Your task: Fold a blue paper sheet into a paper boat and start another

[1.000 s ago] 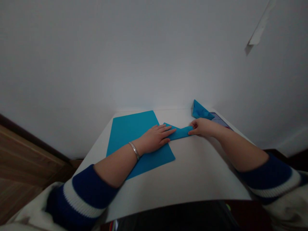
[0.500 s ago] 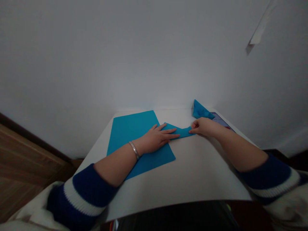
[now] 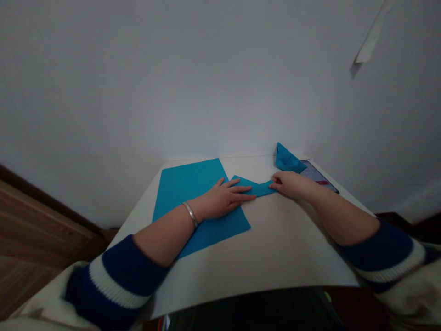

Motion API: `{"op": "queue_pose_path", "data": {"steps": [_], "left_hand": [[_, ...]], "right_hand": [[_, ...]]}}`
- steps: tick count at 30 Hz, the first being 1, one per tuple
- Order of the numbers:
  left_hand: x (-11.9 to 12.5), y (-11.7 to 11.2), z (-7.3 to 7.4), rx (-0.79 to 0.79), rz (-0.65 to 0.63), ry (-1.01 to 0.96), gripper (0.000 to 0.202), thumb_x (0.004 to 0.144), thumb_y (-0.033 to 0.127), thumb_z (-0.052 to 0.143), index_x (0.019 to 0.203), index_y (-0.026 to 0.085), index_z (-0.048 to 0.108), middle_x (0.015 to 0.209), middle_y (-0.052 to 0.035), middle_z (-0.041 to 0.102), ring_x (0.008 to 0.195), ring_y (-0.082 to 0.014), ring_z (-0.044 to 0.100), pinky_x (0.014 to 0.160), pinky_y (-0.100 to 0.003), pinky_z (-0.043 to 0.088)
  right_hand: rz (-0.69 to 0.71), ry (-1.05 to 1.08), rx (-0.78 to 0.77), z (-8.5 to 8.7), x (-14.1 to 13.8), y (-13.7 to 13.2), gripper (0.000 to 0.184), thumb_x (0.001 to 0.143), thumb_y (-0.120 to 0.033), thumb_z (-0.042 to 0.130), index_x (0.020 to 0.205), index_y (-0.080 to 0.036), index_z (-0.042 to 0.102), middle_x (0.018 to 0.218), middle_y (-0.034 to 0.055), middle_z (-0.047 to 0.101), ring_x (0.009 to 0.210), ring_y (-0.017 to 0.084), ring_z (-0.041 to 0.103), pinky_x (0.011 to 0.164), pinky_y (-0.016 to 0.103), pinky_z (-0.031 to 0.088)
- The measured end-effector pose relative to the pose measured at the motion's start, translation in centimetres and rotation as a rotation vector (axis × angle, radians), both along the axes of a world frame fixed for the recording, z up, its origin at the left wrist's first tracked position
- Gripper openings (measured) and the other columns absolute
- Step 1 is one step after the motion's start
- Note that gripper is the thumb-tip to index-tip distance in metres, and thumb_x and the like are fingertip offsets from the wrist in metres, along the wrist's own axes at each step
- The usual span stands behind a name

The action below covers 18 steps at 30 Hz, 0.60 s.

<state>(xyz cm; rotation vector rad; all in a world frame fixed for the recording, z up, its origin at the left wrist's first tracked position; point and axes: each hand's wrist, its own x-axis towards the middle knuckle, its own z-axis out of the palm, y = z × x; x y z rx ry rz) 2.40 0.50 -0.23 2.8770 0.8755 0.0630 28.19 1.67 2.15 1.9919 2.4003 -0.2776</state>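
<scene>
A folded strip of blue paper [image 3: 259,187] lies on the white table [image 3: 275,248], partly over a large flat blue sheet [image 3: 188,191]. My left hand [image 3: 223,200] rests flat with its fingers stretched out, pressing the strip's left part onto the sheet. My right hand [image 3: 291,184] has its fingers curled and pinches the strip's right end against the table. A silver bracelet [image 3: 191,214] sits on my left wrist.
A folded blue paper shape [image 3: 286,159] stands at the table's far right corner, beside a phone [image 3: 319,176] lying flat with its screen lit. A white wall rises right behind the table. Wooden floor shows at the left.
My left hand's fingers slid a little right along the strip. My right hand lowered slightly, flattening the strip's end, and more of the phone shows behind it.
</scene>
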Motion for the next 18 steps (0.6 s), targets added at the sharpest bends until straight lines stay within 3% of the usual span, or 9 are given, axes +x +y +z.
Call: {"op": "queue_pose_path", "data": {"steps": [5,9,15,18], "left_hand": [[0.0,0.0,-0.1,0.015,-0.011,-0.013,0.043,0.098,0.028,0.036,0.139,0.041,0.041,0.152,0.0041,0.034,0.142,-0.0300,0.020,0.112,-0.059,0.013],[0.0,0.0,-0.2,0.023,-0.009,-0.017,0.043,0.098,0.028,0.035,0.140,0.040,0.040,0.152,0.0040,0.034,0.142,-0.0298,0.019,0.113,-0.058,0.013],[0.1,-0.4,0.0,0.028,-0.014,-0.037,0.043,0.098,0.027,0.035,0.139,0.037,0.042,0.150,0.0034,0.036,0.142,-0.0268,0.022,0.114,-0.054,0.015],[0.3,-0.6,0.3,0.033,0.001,-0.039,0.042,0.097,0.026,0.036,0.138,0.036,0.044,0.149,0.0027,0.038,0.141,-0.0259,0.024,0.115,-0.053,0.015]], "right_hand": [[0.010,0.010,0.004,0.5,-0.1,-0.5,0.027,0.087,-0.043,0.050,0.074,-0.019,0.055,0.073,0.0063,0.064,0.064,0.017,0.054,0.054,0.029,0.032],[-0.005,0.075,-0.046,0.6,0.1,-0.5,0.037,0.076,-0.056,0.059,0.074,-0.020,0.054,0.072,0.0054,0.063,0.061,0.017,0.054,0.052,0.029,0.033],[-0.014,0.074,-0.068,-0.3,0.5,0.2,0.040,0.069,-0.060,0.063,0.074,-0.020,0.058,0.068,0.0030,0.062,0.060,0.017,0.055,0.050,0.029,0.033],[-0.024,0.110,-0.073,-0.4,0.1,0.1,0.046,0.069,-0.065,0.061,0.075,-0.020,0.062,0.073,0.0060,0.067,0.065,0.020,0.059,0.052,0.029,0.036]]}}
